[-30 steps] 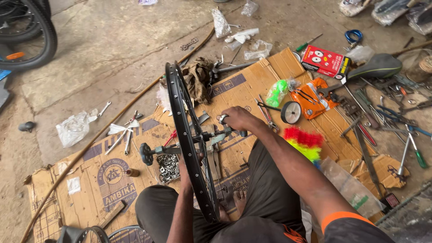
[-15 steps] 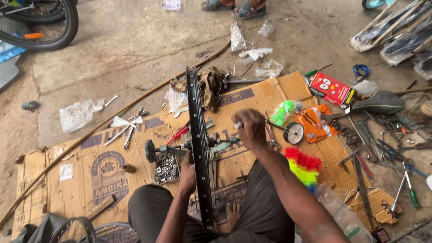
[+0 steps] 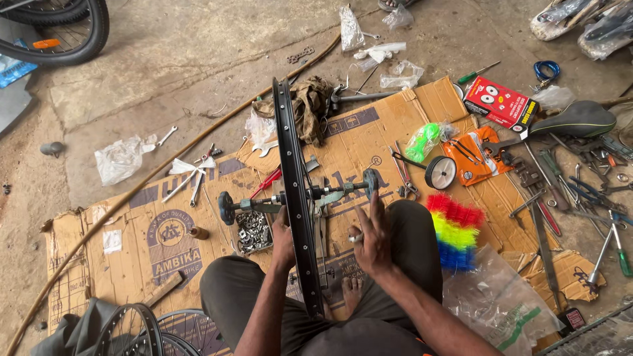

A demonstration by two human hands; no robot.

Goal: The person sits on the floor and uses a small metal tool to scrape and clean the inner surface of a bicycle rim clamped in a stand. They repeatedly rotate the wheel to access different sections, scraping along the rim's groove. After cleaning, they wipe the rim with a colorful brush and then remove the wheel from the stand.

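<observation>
While the person sits on flattened cardboard (image 3: 165,237), a black bicycle wheel rim (image 3: 293,191) stands upright on edge between the knees. Seen nearly edge-on, its plane runs from the lap away toward the far end of the sheet, top edge near a crumpled brownish rag (image 3: 310,105). Rim is narrow, dark, matte; thin spokes are faintly visible on its right side.

Long axle (image 3: 297,196) crosses the rim at right angles, lying roughly level, left to right across the view. Left end carries a dark round knob; right end a greyish fitting. Nuts and metal parts sit along the shaft.

Left hand (image 3: 282,238) is on the near left side of the rim, fingers curled against it, just below the axle. How firmly it grips I cannot tell, as the rim hides the fingertips.

Right hand (image 3: 372,240) is just right of the rim, below the right half of the axle. Fingers mostly extended upward, not clenched; a small light-coloured piece (image 3: 356,238) is pinched at the thumb side. What it is I cannot tell.

Nearby: small tray of silvery nuts (image 3: 252,232) left of the rim, a rainbow-coloured brush (image 3: 455,227) right of the knee, wrenches (image 3: 191,179) farther left.
</observation>
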